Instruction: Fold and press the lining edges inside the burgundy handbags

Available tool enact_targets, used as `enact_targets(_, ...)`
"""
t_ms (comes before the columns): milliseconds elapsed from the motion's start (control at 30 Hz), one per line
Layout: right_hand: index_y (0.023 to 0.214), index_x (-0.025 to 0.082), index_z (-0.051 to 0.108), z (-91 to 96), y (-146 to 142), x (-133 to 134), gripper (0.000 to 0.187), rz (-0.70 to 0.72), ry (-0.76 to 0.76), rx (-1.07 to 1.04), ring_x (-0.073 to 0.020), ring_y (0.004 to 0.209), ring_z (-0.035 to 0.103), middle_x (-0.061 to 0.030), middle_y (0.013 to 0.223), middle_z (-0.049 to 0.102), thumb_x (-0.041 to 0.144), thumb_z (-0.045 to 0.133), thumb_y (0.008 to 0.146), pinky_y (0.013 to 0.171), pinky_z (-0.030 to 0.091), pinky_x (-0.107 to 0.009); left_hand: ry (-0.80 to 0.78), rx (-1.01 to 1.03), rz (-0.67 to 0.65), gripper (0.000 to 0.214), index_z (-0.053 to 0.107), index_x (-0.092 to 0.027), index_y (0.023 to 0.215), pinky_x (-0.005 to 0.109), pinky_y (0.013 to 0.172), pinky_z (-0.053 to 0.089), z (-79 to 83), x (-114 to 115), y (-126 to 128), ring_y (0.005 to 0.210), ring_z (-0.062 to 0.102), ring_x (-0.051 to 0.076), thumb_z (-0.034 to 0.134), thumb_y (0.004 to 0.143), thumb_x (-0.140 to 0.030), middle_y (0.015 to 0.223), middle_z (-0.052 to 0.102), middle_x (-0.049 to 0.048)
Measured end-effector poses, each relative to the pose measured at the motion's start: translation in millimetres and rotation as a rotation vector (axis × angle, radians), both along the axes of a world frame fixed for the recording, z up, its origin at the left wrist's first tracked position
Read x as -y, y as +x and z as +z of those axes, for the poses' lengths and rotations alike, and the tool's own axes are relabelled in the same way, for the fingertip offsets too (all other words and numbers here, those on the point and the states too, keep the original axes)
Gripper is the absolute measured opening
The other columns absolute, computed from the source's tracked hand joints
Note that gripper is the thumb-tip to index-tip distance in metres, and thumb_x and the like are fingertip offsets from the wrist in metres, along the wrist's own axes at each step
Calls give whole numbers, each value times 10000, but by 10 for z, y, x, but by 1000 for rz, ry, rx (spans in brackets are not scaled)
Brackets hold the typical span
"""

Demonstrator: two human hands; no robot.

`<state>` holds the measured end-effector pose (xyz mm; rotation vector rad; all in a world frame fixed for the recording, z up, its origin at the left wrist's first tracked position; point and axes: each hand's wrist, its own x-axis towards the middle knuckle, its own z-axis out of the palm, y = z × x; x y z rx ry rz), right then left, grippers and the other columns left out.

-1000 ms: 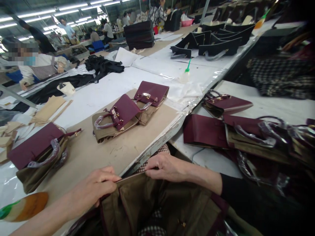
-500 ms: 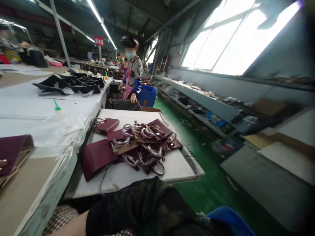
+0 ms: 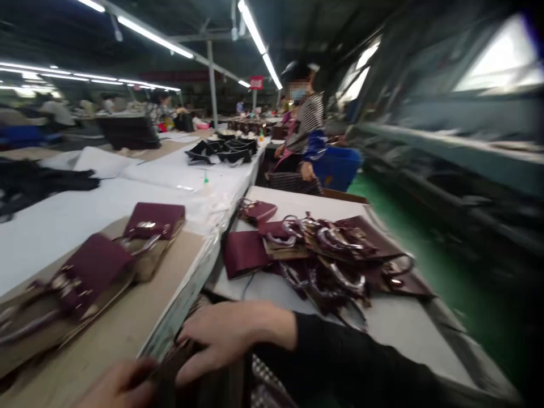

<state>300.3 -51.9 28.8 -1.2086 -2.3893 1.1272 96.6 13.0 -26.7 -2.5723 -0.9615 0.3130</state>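
Observation:
Low in the blurred head view, my right hand (image 3: 232, 334), in a black sleeve, lies with its fingers curled on the edge of an olive-brown bag (image 3: 212, 388) in my lap. My left hand (image 3: 117, 388) is a smear at the bottom edge, touching the same bag; its fingers cannot be read. Just beyond my hands, two maroon handbags (image 3: 155, 218) (image 3: 91, 272) with tan linings lie on a tan mat (image 3: 127, 323). To the right, a heap of maroon bags (image 3: 327, 255) with wrapped handles covers a white side table (image 3: 395, 323).
A person in a striped top (image 3: 308, 122) stands at the far end by a blue bin (image 3: 338, 167). Black bag pieces (image 3: 225, 150) and a green-tipped bottle (image 3: 206, 181) sit on the long white table. A green floor aisle (image 3: 408, 226) runs on the right.
The view has swung back left and down from the aisle. Both hands and the olive-brown bag, out of sight half a second ago, are in view again.

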Motion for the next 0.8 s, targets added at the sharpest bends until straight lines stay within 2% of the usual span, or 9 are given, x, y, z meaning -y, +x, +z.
enact_targets(33, 1107, 166, 711, 18, 68, 153, 415, -101, 3, 31, -289, 1074, 677, -103, 1138, 737, 474, 726, 829, 927, 509, -320, -397, 146, 65, 305, 771, -271, 940, 268, 571, 571, 62, 63, -189, 734, 719, 237, 517, 774, -300, 773, 760, -25)
enact_targets(100, 1418, 112, 509, -42, 213, 424, 693, -314, 5, 80, -364, 1335, 490, -207, 1463, 513, 454, 703, 847, 1089, 413, -443, -1100, 424, 359, 317, 747, -185, 874, 258, 613, 547, 172, 145, -396, 773, 714, 233, 450, 793, -262, 816, 761, 8)
enact_targets(167, 1533, 73, 320, -185, 314, 633, 818, -463, -88, 127, -388, 1423, 372, -231, 1577, 331, 373, 672, 859, 1153, 335, -515, -1307, 594, 566, 293, 723, -158, 842, 242, 553, 483, 278, 138, -466, 681, 672, 215, 468, 790, -293, 735, 726, 12)
enact_targets(300, 1466, 168, 456, -422, 396, 742, 665, -575, -293, -182, -296, 1214, 608, -122, 1406, 595, 215, 646, 830, 1044, 481, -407, -1215, 628, 604, 259, 718, -162, 807, 223, 525, 362, 562, 15, -602, 603, 559, 163, 491, 763, -279, 657, 635, -19)
enact_targets(433, 1329, 207, 610, -493, 453, 474, 539, -532, -419, -428, -282, 1140, 648, -61, 1264, 698, 214, 716, 800, 997, 508, -368, -1179, 545, 546, 240, 694, -178, 776, 233, 547, 329, 713, -74, -828, 626, 519, 159, 469, 770, -259, 652, 581, -26)
enact_targets(567, 1342, 214, 616, -731, 444, 270, 544, -352, -681, -592, -285, 1090, 677, -40, 1179, 739, 226, 725, 809, 955, 540, -388, -1112, 453, 403, 125, 551, -181, 616, 250, 616, 368, 506, -150, -927, 688, 531, 176, 482, 712, -220, 694, 550, -10)
enact_targets(633, 1353, 227, 608, -905, 437, 260, 560, -338, -738, -634, -277, 1112, 668, -29, 1204, 730, 232, 739, 809, 979, 531, -385, -1113, 488, 314, 70, 535, -180, 626, 267, 752, 425, 375, -183, -917, 835, 576, 205, 487, 676, -188, 893, 623, 19)
enact_targets(733, 1349, 251, 613, -1090, 458, 295, 550, -375, -743, -614, -257, 1118, 663, -13, 1221, 723, 243, 757, 818, 991, 521, -362, -1272, 598, 297, 260, 656, -195, 888, 308, 981, 418, 295, -227, -868, 1131, 563, 253, 486, 696, -152, 1283, 606, 37)
enact_targets(800, 1327, 260, 630, -1125, 475, 305, 521, -402, -751, -594, -248, 1103, 668, -3, 1202, 731, 260, 765, 824, 986, 519, -348, -1431, 646, 327, 432, 643, -236, 1142, 317, 1015, 422, 314, -258, -831, 1200, 557, 257, 484, 751, -141, 1322, 616, 20)
